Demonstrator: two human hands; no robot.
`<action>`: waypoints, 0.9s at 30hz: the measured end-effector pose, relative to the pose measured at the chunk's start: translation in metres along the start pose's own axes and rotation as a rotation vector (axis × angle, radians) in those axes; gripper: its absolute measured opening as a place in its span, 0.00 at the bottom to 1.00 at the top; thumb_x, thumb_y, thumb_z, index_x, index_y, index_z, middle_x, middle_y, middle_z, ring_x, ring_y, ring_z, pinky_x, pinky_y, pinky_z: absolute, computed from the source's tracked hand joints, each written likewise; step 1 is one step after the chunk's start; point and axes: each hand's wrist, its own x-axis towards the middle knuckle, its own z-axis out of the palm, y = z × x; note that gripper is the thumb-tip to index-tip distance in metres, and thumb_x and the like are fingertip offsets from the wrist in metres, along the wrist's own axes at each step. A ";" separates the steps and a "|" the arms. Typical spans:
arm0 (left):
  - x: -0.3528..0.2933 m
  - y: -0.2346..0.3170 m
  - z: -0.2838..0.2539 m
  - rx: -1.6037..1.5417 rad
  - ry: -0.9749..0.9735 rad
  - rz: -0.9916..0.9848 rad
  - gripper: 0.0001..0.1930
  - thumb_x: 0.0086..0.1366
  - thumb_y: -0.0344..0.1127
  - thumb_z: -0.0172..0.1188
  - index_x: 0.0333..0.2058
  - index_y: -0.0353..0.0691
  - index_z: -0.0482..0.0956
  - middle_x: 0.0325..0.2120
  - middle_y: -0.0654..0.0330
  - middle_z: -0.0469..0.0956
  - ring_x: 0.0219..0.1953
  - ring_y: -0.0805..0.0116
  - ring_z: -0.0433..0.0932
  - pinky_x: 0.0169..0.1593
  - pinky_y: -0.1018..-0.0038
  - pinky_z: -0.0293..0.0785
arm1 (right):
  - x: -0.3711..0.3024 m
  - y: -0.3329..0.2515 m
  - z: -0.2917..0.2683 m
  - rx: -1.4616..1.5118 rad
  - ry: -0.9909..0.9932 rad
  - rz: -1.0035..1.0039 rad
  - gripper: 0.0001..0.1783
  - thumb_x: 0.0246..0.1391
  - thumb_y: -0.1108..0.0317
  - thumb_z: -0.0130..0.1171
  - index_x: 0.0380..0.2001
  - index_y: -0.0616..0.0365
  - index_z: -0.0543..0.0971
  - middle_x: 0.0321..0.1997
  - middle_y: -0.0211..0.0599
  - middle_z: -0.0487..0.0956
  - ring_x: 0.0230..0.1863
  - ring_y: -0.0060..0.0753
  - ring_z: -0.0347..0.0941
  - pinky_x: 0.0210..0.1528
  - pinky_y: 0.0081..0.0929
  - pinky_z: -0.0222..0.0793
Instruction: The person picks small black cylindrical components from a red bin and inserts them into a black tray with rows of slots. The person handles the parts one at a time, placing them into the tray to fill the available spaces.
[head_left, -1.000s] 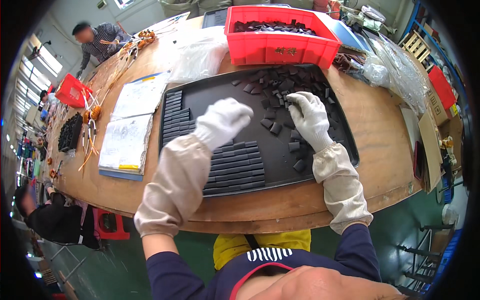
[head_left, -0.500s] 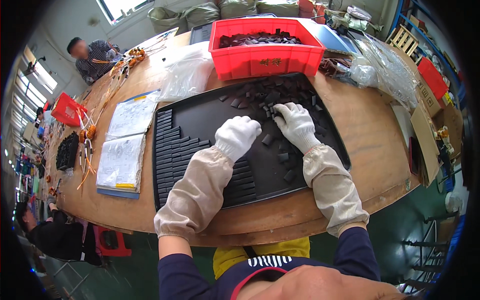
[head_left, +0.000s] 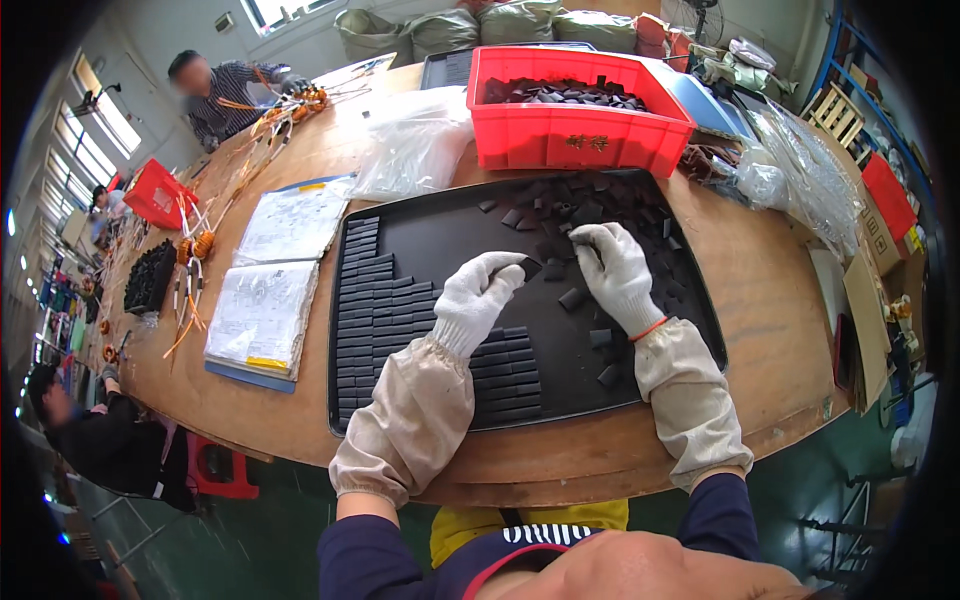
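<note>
My left hand [head_left: 474, 303], in a white knit glove, pinches a short black tube piece [head_left: 531, 268] between thumb and fingers above the middle of a black tray [head_left: 435, 228]. To the right, my gloved right hand [head_left: 616, 277] is closed at its fingertips beside the loose black pieces [head_left: 590, 208] heaped at the tray's far right. Whatever those fingertips hold, if anything, is hidden. Tight rows of black pieces [head_left: 385, 318] lie lined up along the tray's left side, partly covered by my left forearm. A few single pieces [head_left: 571, 299] lie between my hands.
Behind the tray stands a red bin [head_left: 580, 145] full of black pieces. Clear plastic bags [head_left: 415, 150] and an open paper folder [head_left: 262, 310] lie to the left. Bubble wrap [head_left: 810, 170] sits at the right. A co-worker [head_left: 222, 98] handles orange-wired parts at the far left.
The view has shifted, so the tray sits further right and lower. My left hand has turned, and a black piece now shows in its fingertips. My right hand has drawn slightly back from the heap.
</note>
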 end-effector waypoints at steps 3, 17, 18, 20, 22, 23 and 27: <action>-0.007 0.004 0.005 0.158 0.052 0.103 0.11 0.72 0.32 0.64 0.49 0.38 0.84 0.38 0.63 0.84 0.40 0.78 0.81 0.46 0.77 0.79 | -0.004 -0.038 0.000 0.427 -0.060 0.134 0.17 0.57 0.80 0.62 0.49 0.52 0.83 0.39 0.36 0.81 0.35 0.33 0.79 0.39 0.28 0.75; -0.010 0.012 -0.005 -0.287 -0.332 -0.256 0.22 0.74 0.44 0.62 0.58 0.36 0.78 0.44 0.65 0.81 0.43 0.78 0.77 0.51 0.74 0.77 | -0.010 -0.049 -0.003 0.380 -0.093 -0.072 0.13 0.51 0.80 0.68 0.39 0.52 0.85 0.39 0.40 0.82 0.40 0.46 0.80 0.41 0.37 0.76; -0.009 0.011 -0.007 -0.304 -0.354 -0.275 0.22 0.74 0.44 0.63 0.58 0.35 0.79 0.45 0.64 0.81 0.43 0.78 0.77 0.51 0.74 0.77 | -0.010 -0.049 -0.003 0.395 -0.103 -0.067 0.13 0.51 0.80 0.68 0.39 0.52 0.85 0.39 0.40 0.81 0.41 0.46 0.80 0.41 0.37 0.76; -0.010 0.015 -0.012 -0.298 -0.373 -0.295 0.23 0.73 0.47 0.64 0.56 0.34 0.79 0.44 0.63 0.82 0.42 0.78 0.77 0.50 0.75 0.77 | -0.009 -0.052 -0.003 0.409 -0.113 -0.074 0.14 0.50 0.80 0.67 0.40 0.53 0.84 0.39 0.40 0.81 0.42 0.46 0.80 0.42 0.37 0.76; -0.010 0.018 -0.014 -0.249 -0.395 -0.319 0.23 0.72 0.46 0.64 0.56 0.33 0.79 0.44 0.63 0.82 0.43 0.77 0.77 0.51 0.74 0.76 | -0.010 -0.053 -0.004 0.398 -0.131 -0.077 0.15 0.49 0.81 0.67 0.40 0.53 0.84 0.39 0.39 0.81 0.42 0.46 0.80 0.43 0.37 0.76; -0.009 0.018 -0.014 -0.224 -0.401 -0.296 0.23 0.72 0.46 0.65 0.55 0.33 0.79 0.44 0.62 0.82 0.43 0.76 0.77 0.51 0.74 0.76 | -0.010 -0.052 -0.004 0.399 -0.128 -0.084 0.15 0.49 0.81 0.67 0.40 0.53 0.84 0.39 0.40 0.81 0.41 0.47 0.79 0.43 0.37 0.76; -0.009 0.011 -0.010 -0.108 -0.408 -0.205 0.21 0.71 0.43 0.65 0.55 0.33 0.80 0.44 0.61 0.82 0.45 0.75 0.78 0.53 0.74 0.75 | -0.010 -0.049 -0.004 0.400 -0.127 -0.117 0.16 0.49 0.82 0.66 0.42 0.54 0.82 0.40 0.39 0.82 0.42 0.43 0.80 0.43 0.36 0.77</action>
